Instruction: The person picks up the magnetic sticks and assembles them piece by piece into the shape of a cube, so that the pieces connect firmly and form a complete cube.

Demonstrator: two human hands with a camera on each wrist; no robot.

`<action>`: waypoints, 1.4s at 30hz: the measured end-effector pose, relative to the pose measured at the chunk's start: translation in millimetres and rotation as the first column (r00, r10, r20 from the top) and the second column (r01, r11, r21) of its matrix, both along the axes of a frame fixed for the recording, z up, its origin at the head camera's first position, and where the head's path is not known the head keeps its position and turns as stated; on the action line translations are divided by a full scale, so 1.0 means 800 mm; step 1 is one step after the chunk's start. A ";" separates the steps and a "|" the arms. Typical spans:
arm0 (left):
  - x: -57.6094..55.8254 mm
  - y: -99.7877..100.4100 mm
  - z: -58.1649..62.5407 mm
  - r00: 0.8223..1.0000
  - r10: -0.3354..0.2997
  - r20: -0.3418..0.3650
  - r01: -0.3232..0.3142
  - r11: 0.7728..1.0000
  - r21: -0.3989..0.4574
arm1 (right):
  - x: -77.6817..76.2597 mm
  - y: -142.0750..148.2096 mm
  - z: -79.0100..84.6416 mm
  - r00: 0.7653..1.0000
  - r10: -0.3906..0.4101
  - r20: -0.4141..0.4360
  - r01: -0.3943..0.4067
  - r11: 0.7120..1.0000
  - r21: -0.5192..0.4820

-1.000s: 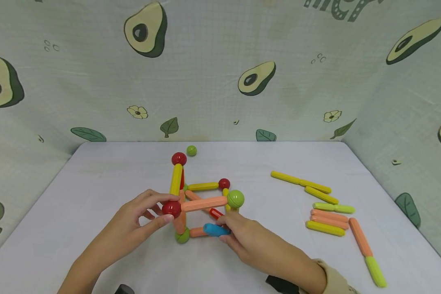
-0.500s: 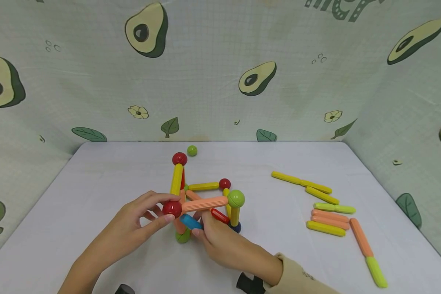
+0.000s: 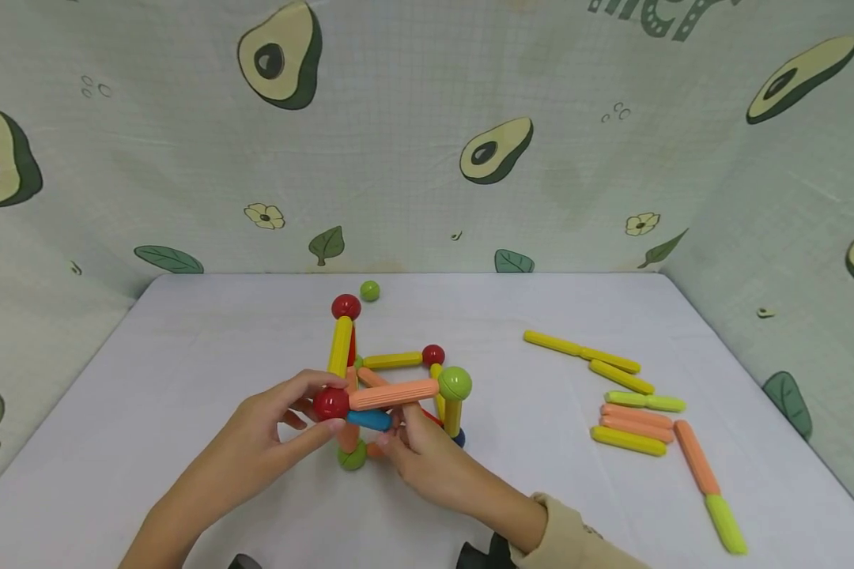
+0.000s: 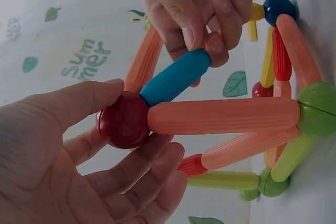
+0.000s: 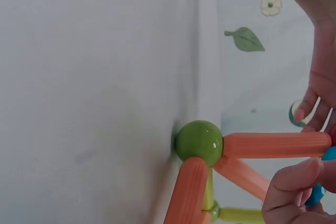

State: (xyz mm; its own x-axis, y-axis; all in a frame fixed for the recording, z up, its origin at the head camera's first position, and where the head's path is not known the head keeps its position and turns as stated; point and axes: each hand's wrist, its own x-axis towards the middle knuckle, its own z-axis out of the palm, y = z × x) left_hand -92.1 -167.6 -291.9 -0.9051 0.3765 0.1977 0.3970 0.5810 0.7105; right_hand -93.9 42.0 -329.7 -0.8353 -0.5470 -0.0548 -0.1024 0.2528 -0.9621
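Note:
My left hand grips a red ball at the upper near corner of a frame of magnetic sticks and balls. My right hand pinches a blue stick, its far end against the red ball in the left wrist view. A salmon stick runs from that ball to a light green ball standing on a yellow stick. Another green ball sits at the frame's lower near corner, where salmon sticks meet. My right hand hides part of the frame's base.
Several loose yellow, green and salmon sticks lie at the right, including a yellow stick and a long salmon stick. One loose green ball is behind the frame. A dark object shows at the front edge, near the right sleeve.
My right hand has moved left with the blue stick, bringing its end up under the salmon stick to the red ball. The left hand keeps its grip on the ball, nearly still.

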 end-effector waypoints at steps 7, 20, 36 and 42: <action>-0.001 0.011 -0.014 0.999 0.028 -0.026 -0.027 0.999 0.017 | 0.001 0.000 0.001 0.996 -0.009 0.090 0.016 0.997 -0.075; 0.000 0.023 -0.021 0.995 0.098 -0.026 -0.096 0.994 0.059 | 0.009 0.044 0.019 0.991 0.100 0.084 -0.110 0.987 0.115; 0.001 0.024 -0.017 0.994 0.110 0.011 -0.110 0.993 0.048 | 0.001 0.195 0.057 0.978 -0.101 -0.181 0.165 0.907 0.388; -0.001 0.025 -0.019 0.994 0.105 0.021 -0.106 0.993 0.054 | -0.028 0.256 0.047 0.909 -0.295 -0.295 0.406 0.783 0.471</action>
State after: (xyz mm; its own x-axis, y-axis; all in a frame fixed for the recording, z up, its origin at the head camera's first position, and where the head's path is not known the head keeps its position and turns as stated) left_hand -92.7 -147.9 -307.0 -0.9428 0.2676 0.1987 0.3222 0.5789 0.7490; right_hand -116.3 246.9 -292.3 -0.9867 -0.1523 -0.0570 -0.0789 0.7551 -0.6508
